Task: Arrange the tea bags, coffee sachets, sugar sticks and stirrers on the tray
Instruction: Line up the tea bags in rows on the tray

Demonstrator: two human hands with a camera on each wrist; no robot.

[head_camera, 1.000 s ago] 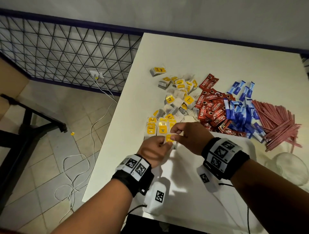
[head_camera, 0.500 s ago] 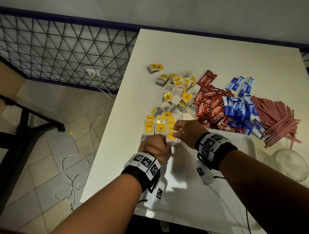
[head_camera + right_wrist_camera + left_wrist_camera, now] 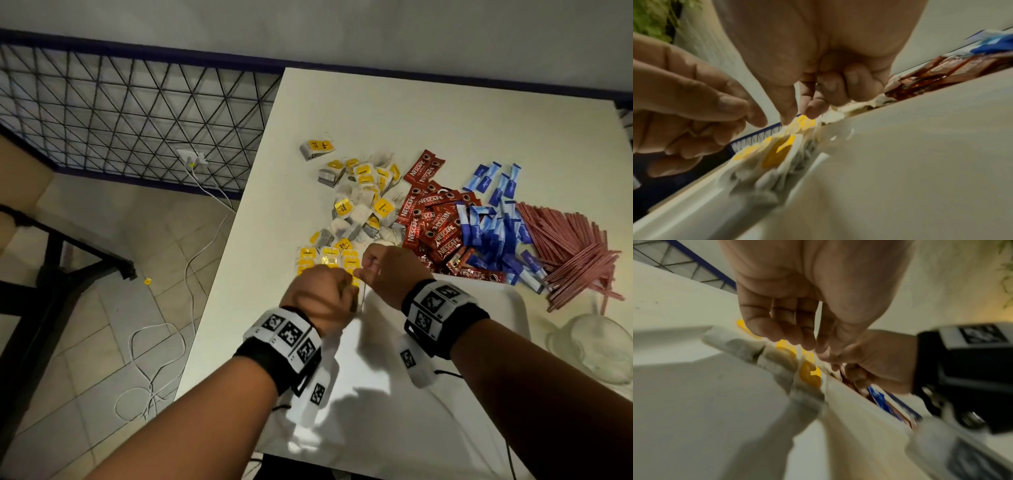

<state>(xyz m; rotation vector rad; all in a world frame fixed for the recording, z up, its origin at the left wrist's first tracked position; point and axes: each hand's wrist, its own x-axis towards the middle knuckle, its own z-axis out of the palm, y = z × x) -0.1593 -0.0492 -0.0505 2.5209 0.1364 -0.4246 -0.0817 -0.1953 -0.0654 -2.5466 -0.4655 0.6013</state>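
A white tray (image 3: 479,308) lies on the near part of the table. Along its far left corner stands a neat row of tea bags (image 3: 318,257) with yellow tags. Both hands meet at the right end of that row. My right hand (image 3: 359,272) pinches the yellow tag of one tea bag (image 3: 803,121) between thumb and forefinger (image 3: 813,110). My left hand (image 3: 346,291) is curled, thumb and forefinger pinched at the same bag's left edge. Beyond the tray lie loose tea bags (image 3: 363,205), red coffee sachets (image 3: 435,226), blue sugar sticks (image 3: 493,226) and pink stirrers (image 3: 575,253).
A clear glass bowl (image 3: 609,346) stands at the right, beside the tray. The table's left edge (image 3: 239,222) drops to a tiled floor with a white cable (image 3: 191,274) and a black stand (image 3: 51,274). A wire fence (image 3: 120,120) runs behind.
Both hands moved forward and down from above the tray to the right end of the tea bag row, carrying the yellow-tagged tea bag with them.
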